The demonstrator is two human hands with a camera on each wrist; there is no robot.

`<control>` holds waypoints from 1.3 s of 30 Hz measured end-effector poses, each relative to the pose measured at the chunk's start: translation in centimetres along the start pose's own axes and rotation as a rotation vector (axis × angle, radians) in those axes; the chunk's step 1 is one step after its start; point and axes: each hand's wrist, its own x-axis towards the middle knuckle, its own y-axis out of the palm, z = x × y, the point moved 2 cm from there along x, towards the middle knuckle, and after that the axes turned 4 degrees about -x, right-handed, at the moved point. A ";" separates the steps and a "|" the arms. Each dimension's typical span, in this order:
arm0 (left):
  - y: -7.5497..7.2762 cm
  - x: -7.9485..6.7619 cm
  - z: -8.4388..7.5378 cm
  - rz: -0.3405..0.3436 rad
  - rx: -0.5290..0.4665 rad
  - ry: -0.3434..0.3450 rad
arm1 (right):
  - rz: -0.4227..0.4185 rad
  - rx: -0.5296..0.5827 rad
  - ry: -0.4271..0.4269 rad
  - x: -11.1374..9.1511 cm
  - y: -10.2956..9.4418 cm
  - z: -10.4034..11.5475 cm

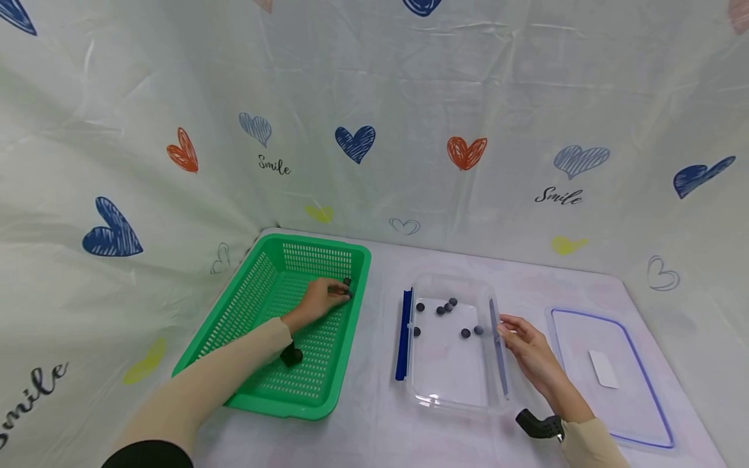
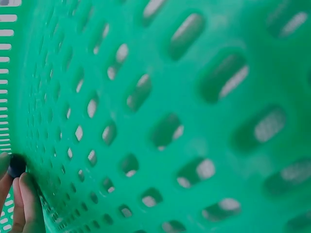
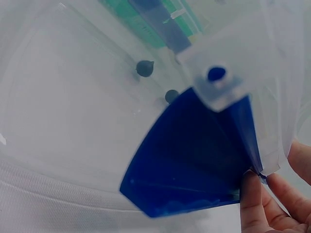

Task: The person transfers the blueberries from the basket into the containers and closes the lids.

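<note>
Inside the green basket (image 1: 345, 364), my left hand (image 1: 320, 300) reaches to the right wall and pinches a dark blueberry (image 2: 17, 165) between thumb and fingertips. Another blueberry (image 1: 347, 281) lies just beyond those fingertips. A clear plastic container (image 1: 447, 383) stands open to the right of the basket, with several blueberries (image 1: 465, 333) scattered on its bottom. At the container's right side, my right hand (image 1: 529, 351) grips the blue locking flap (image 3: 194, 160) between thumb and fingers. The opposite blue flap (image 1: 404, 335) hangs out on the left side.
A clear lid (image 1: 634, 396) with a blue seal and a white label (image 1: 603, 369) lies flat at the right of the table. A hanging sheet (image 1: 409, 84) printed with hearts rises behind the table and along its sides. Black camera mounts sit at both wrists.
</note>
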 end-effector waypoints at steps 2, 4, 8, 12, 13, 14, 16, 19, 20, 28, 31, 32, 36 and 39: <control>0.1 0.1 0.1 -0.006 0.008 -0.004 | 0.001 0.007 -0.007 0.0 0.0 0.0; 0.1 0.1 0.1 -0.012 0.014 -0.009 | 0.003 0.014 -0.016 0.0 0.0 0.0; 0.1 0.0 -0.1 -0.022 0.030 0.004 | 0.005 0.027 -0.033 0.0 0.0 0.0; 0.2 -0.1 -0.1 -0.032 0.034 0.010 | 0.006 0.023 -0.031 0.0 0.1 0.0; 0.2 -0.1 -0.1 -0.035 0.035 0.012 | 0.006 0.020 -0.029 -0.1 0.1 0.0; 0.2 -0.1 -0.1 -0.038 0.034 0.015 | 0.006 0.018 -0.027 -0.1 0.1 0.0; 0.3 -0.2 -0.1 -0.044 0.037 0.022 | 0.004 0.011 -0.023 -0.1 0.1 0.0; 0.3 -0.2 -0.2 -0.051 0.034 0.022 | 0.003 0.005 -0.018 -0.1 0.1 0.0; 0.3 -0.2 -0.2 -0.051 0.034 0.022 | 0.003 0.003 -0.017 -0.1 0.1 0.0; 0.2 -0.3 -0.3 -0.031 0.026 0.017 | -0.006 0.008 -0.001 0.0 0.1 0.0; 0.1 -0.3 -0.4 -0.025 0.016 0.021 | -0.008 0.007 0.001 0.1 0.1 0.0; 0.0 -0.3 -0.4 -0.023 0.012 0.022 | -0.008 0.008 0.001 0.1 0.1 0.0; -0.4 -0.3 -0.6 -0.021 0.011 0.000 | -0.006 0.008 0.002 0.1 0.1 0.0; -0.7 -0.2 -0.7 -0.020 0.017 -0.023 | -0.003 0.004 -0.001 0.1 0.1 0.0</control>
